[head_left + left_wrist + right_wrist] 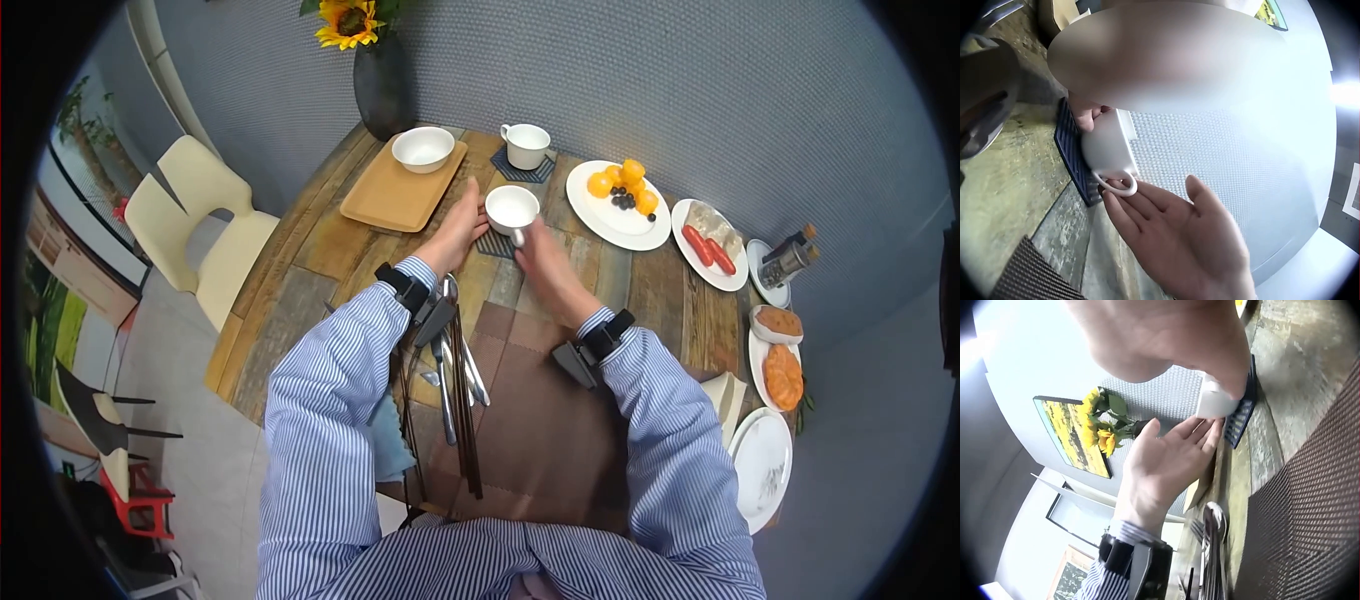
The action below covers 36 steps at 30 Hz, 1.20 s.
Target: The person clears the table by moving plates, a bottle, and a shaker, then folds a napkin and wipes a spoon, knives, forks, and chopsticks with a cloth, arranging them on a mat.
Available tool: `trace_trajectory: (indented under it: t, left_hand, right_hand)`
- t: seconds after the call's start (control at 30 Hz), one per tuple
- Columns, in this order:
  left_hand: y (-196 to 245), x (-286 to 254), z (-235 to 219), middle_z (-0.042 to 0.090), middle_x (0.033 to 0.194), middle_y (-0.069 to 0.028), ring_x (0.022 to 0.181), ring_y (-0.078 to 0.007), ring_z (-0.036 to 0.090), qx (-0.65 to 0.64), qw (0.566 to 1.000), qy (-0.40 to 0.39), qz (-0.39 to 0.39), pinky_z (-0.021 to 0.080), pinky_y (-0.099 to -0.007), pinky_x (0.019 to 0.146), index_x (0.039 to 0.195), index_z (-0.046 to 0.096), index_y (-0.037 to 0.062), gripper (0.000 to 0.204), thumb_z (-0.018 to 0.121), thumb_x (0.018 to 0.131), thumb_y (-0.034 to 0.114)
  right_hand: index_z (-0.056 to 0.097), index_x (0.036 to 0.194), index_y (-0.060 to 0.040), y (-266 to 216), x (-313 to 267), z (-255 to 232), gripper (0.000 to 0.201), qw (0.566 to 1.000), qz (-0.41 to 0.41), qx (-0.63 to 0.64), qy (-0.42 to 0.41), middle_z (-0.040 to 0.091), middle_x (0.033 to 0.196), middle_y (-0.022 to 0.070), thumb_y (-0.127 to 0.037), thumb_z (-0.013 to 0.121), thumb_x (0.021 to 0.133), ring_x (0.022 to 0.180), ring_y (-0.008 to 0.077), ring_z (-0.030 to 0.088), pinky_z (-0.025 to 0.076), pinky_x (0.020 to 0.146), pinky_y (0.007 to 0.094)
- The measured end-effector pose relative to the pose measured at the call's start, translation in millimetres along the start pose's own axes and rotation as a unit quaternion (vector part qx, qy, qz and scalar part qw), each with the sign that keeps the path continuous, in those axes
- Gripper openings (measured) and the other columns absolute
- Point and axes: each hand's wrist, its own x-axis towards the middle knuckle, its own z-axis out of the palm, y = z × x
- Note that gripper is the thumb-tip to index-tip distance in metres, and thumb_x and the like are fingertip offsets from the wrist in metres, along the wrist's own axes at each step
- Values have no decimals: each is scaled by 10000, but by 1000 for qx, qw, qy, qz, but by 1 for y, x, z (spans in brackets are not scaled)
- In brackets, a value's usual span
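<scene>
A white cup with its handle turned towards me is at the dark ridged coaster. My left hand lies along the cup's left side, palm facing it, with straight fingers touching the wall near the base. On the other side, my right hand has its fingers extended at the handle. In the left wrist view, the fingertips of the right hand meet the handle's loop. The right wrist view has the left hand with its thumb up and fingertips against the cup.
Behind stands another cup on a coaster, beside a wooden tray with a bowl. Plates of fruit and sausages line the right. Cutlery and chopsticks lie by a brown placemat. A sunflower vase is back left.
</scene>
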Motion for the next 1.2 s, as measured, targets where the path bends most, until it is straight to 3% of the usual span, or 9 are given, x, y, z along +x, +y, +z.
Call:
trace_trajectory:
  t: [0.03,0.17,0.3,0.4,0.63,0.83,0.93,1.0,1.2]
  left_hand:
    - [1,5,-1,451,1328,-186,1230,-232,435,0,1000,-2,1,325,-324,1046,1347,354,-64,782,241,954,602]
    - [-1,22,-12,449,1335,-175,1258,-230,411,-17,1000,9,-1,310,-316,1065,1342,355,-80,807,251,947,615]
    - [1,19,-17,468,1312,-156,1244,-215,420,-25,999,-25,-30,314,-300,1064,1329,383,-69,804,252,943,624]
    - [4,20,-16,464,1322,-149,1242,-202,424,-2,999,-41,-24,311,-296,1067,1330,391,-64,819,242,936,638]
    - [5,35,-16,408,1391,-171,1289,-212,394,36,996,-84,0,295,-309,1082,1378,324,-63,844,204,935,645]
    - [7,20,-15,290,1472,-182,1371,-245,266,24,997,-67,-29,198,-327,1126,1419,240,-59,865,181,930,652]
    - [5,10,-17,229,1504,-156,1388,-232,220,151,988,33,-11,196,-365,1123,1463,167,9,855,181,920,670]
    - [3,8,-22,135,1539,-139,1416,-230,133,175,984,-35,-7,135,-393,1133,1484,81,55,850,173,914,678]
    - [17,-10,-4,61,1553,-120,1431,-217,47,105,991,-75,-36,83,-376,1143,1483,46,53,876,162,900,696]
  right_hand:
    - [201,1420,22,0,-1,4,700,998,24,7,-54,272,1456,130,-502,342,977,1310,186,323,270,1106,327]
    - [73,1450,23,-1,-9,11,730,996,43,-5,-82,140,1509,185,-459,362,983,1378,239,237,244,1129,349]
    - [68,1450,21,3,1,0,715,998,37,33,-25,142,1502,208,-438,364,989,1372,256,251,246,1128,353]
    - [189,1413,45,4,6,-1,661,992,10,127,-18,252,1448,194,-438,353,993,1335,263,315,287,1101,339]
    - [50,1445,46,5,-1,-5,749,994,8,76,-73,139,1504,222,-442,379,982,1371,274,262,247,1129,357]
    - [32,1440,65,3,7,-21,821,997,23,60,-50,98,1519,216,-498,390,961,1401,266,194,195,1148,355]
    - [21,1442,59,2,7,-24,827,996,19,62,-58,77,1526,206,-512,375,960,1411,264,158,164,1153,358]
    - [12,1446,52,3,11,-24,827,997,15,58,-58,62,1530,201,-517,365,961,1418,262,134,143,1156,361]
    - [-13,1459,12,1,16,-26,814,998,17,30,-61,16,1541,185,-540,323,963,1431,255,58,79,1158,364]
